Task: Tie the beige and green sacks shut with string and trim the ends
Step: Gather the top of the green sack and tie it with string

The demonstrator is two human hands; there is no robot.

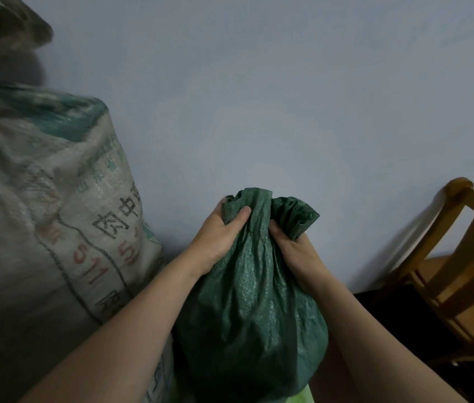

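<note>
Both gripping cropped sack (254, 321), left hand (215, 238), right hand (298, 255)

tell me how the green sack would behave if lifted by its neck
Probably floppy: the green sack creases deeply where the left hand and right hand bunch its neck. Its bulging, rounded body suggests a full, fairly heavy load. It would likely sag, not hold shape.

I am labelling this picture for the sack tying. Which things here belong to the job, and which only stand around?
Job: green sack, neck gripped by left hand and right hand; beige sack.
Not the job: wooden chair, wall. No string visible.
</note>
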